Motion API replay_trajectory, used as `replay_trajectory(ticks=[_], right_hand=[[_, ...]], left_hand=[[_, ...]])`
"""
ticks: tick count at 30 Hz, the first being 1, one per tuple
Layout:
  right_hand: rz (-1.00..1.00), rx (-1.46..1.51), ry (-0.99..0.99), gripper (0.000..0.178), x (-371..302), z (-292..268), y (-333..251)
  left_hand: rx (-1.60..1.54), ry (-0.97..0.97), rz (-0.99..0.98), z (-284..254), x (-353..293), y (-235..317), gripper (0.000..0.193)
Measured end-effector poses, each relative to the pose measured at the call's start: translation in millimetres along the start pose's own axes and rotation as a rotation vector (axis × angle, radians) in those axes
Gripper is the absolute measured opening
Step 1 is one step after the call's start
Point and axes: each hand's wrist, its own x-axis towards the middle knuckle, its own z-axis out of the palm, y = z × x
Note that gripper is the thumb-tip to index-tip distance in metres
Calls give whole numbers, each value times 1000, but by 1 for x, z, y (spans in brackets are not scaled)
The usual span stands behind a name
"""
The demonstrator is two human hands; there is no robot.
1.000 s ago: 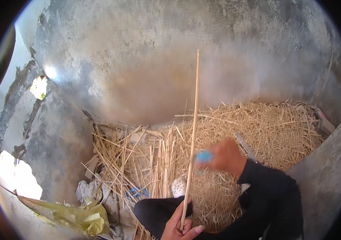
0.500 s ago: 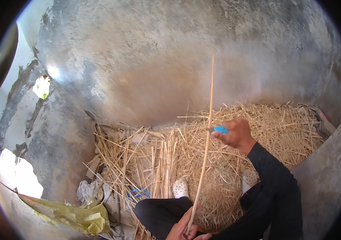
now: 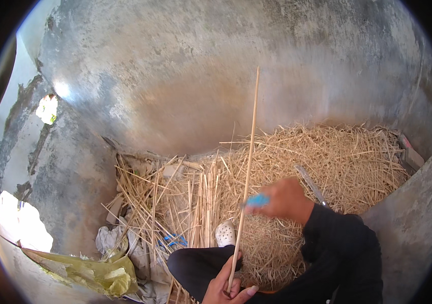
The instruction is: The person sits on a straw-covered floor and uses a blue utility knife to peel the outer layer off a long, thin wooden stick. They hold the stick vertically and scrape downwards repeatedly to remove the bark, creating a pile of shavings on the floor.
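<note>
A long, pale stick (image 3: 250, 167), like a bamboo strip, stands slanted in front of me with its thin tip up against the wall. My left hand (image 3: 226, 286) grips its lower end near my knee. In my right hand (image 3: 284, 202) is a small tool with a blue handle (image 3: 257, 200), closed in the fingers. Its short dark end touches or nearly touches the stick about halfway down; motion blur hides its exact kind. Behind my right wrist, a long metal blade (image 3: 309, 183) lies on the shavings, partly covered by my arm.
Heaped shavings (image 3: 347, 157) cover the floor to the right. Split strips (image 3: 203, 207) lie in a bundle left of centre, beside blue cord (image 3: 175, 240) and a yellowish sack (image 3: 99, 276). A concrete wall (image 3: 200, 66) rises behind. My clog (image 3: 225, 234) rests beside the strips.
My right hand has slid down the stick toward me with the blue-handled tool. The long metal blade on the shavings has come into sight. My left hand still holds the lower end.
</note>
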Motion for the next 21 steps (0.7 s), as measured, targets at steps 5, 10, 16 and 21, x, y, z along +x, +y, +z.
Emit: replay_trajectory(ticks=[5,10,16,21], right_hand=[[126,14,-90,78,4,-5,21],[0,49,-93,80,-4,4,-14],[115,-1,-79,79,5,4,16],[-68,14,-139,77,-2,2,-26]], left_hand=[[74,-17,103,-4,7,-13,71],[182,41,47,-5,4,-6,70],[162,11,93,-7,13,-11,69],[220,88,31,-7,11,-5,68]])
